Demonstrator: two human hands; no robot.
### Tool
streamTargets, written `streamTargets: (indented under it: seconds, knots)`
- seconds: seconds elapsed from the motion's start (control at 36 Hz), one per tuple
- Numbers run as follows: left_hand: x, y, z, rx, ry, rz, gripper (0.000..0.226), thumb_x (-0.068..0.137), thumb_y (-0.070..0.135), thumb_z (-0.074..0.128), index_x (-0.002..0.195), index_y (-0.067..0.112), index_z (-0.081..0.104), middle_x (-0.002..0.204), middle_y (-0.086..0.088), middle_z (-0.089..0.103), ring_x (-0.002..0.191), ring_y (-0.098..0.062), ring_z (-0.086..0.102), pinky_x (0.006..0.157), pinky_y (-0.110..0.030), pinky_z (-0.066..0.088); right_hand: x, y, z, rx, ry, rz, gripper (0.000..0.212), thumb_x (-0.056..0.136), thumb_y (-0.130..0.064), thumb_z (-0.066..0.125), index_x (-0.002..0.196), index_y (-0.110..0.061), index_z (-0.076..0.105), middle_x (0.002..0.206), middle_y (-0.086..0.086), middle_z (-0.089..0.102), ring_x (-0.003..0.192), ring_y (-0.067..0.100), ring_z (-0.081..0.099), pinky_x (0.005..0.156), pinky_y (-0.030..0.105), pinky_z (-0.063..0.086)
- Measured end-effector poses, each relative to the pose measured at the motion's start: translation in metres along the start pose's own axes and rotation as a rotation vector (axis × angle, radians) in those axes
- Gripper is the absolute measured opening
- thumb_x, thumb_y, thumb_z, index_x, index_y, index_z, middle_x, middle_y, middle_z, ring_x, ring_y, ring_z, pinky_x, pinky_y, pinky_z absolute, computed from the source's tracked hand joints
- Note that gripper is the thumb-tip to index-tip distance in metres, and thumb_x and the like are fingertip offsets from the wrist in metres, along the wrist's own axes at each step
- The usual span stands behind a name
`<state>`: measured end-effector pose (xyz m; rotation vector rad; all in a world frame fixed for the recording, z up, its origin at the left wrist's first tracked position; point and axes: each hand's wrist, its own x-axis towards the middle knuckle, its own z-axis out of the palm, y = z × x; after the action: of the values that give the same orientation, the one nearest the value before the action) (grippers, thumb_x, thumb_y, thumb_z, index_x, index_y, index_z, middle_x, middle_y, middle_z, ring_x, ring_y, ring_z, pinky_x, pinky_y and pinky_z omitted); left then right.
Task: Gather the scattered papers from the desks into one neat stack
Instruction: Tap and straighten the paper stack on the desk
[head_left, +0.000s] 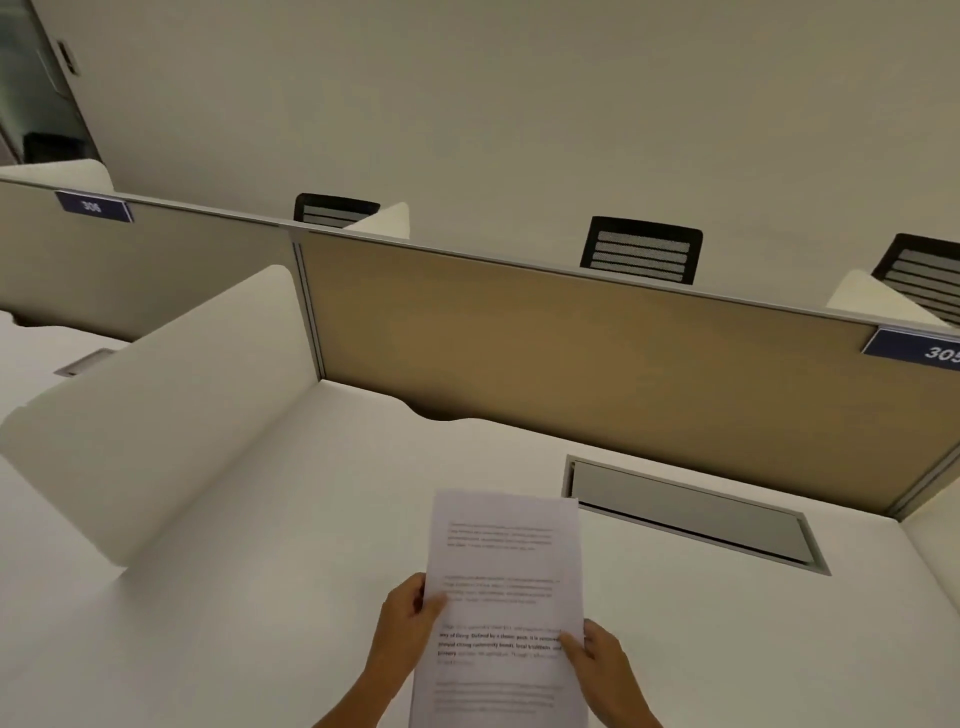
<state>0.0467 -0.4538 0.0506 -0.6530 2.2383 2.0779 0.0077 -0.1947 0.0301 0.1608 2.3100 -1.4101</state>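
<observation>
Papers are held upright-tilted above the near part of the white desk, gripped at both long edges. The sheets are white, printed in black text set in short separated blocks; most lines are blurred, and only one block near the lower middle reads darker. How many sheets are held cannot be told. The left hand is curled round the left edge of the papers, thumb laid over the printed face. The right hand pinches the right edge lower down, thumb on the front, fingers behind. Beyond the papers and to their right, a grey recessed cable flap is set in the desk. Behind the papers stands a tan partition panel, with a blue number plate at its upper right corner. A white side divider rises left of the papers. Black mesh chair backs are seen above the partition.
</observation>
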Motion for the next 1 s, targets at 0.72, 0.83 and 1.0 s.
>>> streamTargets:
  seconds: [0.72,0.83,1.0]
  knots:
    - [0.198,0.066,-0.276,0.242,0.218,-0.146,0.019,0.076,0.001,0.065,0.070,0.016,0.075,0.075,-0.004,0.075,0.069,-0.020,0.070,0.060,-0.026,0.053,0.120,-0.213,0.235,0.236,-0.016,0.186,0.019,0.087,-0.025,0.068,0.083,-0.008,0.076,0.081,0.005,0.080,0.080,0.027,0.077,0.071,0.049,0.064]
    - [0.234,0.068,-0.305,0.274,0.228,-0.173,0.015,0.077,0.000,0.068,0.077,0.013,0.075,0.083,-0.006,0.076,0.078,-0.024,0.072,0.068,-0.033,0.059,0.148,-0.238,0.258,0.242,-0.012,0.244,0.016,0.083,-0.021,0.067,0.080,-0.007,0.075,0.082,0.008,0.080,0.080,0.029,0.077,0.069,0.045,0.064]
    - [0.288,0.060,-0.329,0.315,0.237,-0.197,0.016,0.080,0.001,0.070,0.094,0.004,0.076,0.093,-0.011,0.075,0.086,-0.026,0.072,0.069,-0.028,0.056,0.189,-0.263,0.281,0.275,-0.019,0.332,0.011,0.082,-0.016,0.073,0.078,-0.006,0.074,0.083,0.009,0.079,0.079,0.026,0.076,0.057,0.031,0.060]
